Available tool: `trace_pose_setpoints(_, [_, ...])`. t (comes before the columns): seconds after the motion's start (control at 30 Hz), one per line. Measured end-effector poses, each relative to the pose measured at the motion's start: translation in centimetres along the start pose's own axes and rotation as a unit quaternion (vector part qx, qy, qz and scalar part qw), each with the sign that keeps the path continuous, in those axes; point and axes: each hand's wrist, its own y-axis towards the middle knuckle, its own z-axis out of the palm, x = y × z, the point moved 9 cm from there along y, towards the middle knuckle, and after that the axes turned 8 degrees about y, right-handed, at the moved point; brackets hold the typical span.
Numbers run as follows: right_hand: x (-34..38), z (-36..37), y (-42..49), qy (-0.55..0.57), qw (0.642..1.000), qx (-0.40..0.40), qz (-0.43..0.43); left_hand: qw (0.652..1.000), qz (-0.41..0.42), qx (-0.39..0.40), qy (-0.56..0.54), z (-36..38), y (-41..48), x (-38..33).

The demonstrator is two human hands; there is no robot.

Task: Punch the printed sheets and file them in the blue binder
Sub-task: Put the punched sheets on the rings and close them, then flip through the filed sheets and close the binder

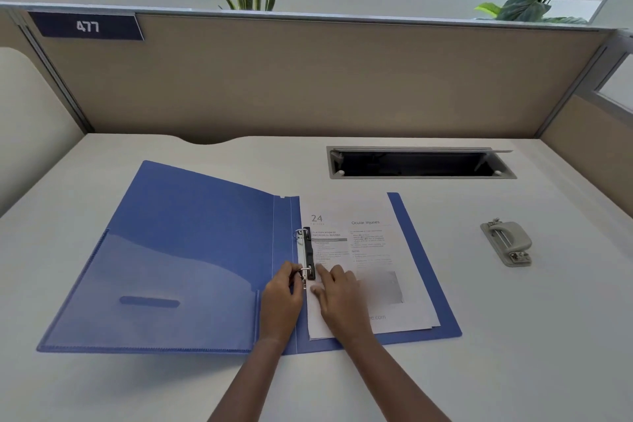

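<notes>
The blue binder (178,250) lies open flat on the desk, its front cover spread to the left. Printed sheets (373,250) rest on its right half, threaded on the metal ring mechanism (306,252) along the spine. My left hand (281,301) pinches the lower ring of that mechanism with its fingertips. Just right of the ring, my right hand (339,298) presses flat on the sheets' left margin, fingers spread. A grey hole punch (508,242) sits alone on the desk to the right, apart from both hands.
An open cable slot (421,164) is set into the white desk (513,336) behind the binder. A tan partition (308,79) with a "477" sign closes the back and sides. Plants stand behind it.
</notes>
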Motion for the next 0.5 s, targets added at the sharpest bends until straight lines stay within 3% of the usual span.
trace_pose_setpoints(0.17, [-2.8, -0.7, -1.7, -0.003, 0.999, 0.04, 0.01, 0.997, 0.031, 0.022, 0.068, -0.3, -0.9, -0.6])
trace_pose_setpoints(0.3, [-6.7, -1.4, -2.9, -0.011, 0.987, 0.097, 0.129, 0.993, 0.032, 0.045, 0.104, -0.3, -1.8, -0.4])
trace_pose_setpoints(0.37, [-8.4, -2.8, -3.6, 0.027, 0.978, 0.069, 0.197, 0.992, 0.023, 0.066, 0.104, 0.1, -2.5, 0.0])
trace_pose_setpoints(0.5, [-12.2, -5.4, -6.2, 0.057, 0.927, 0.051, 0.367, 0.984, 0.043, 0.095, 0.146, 1.2, -3.9, 0.7])
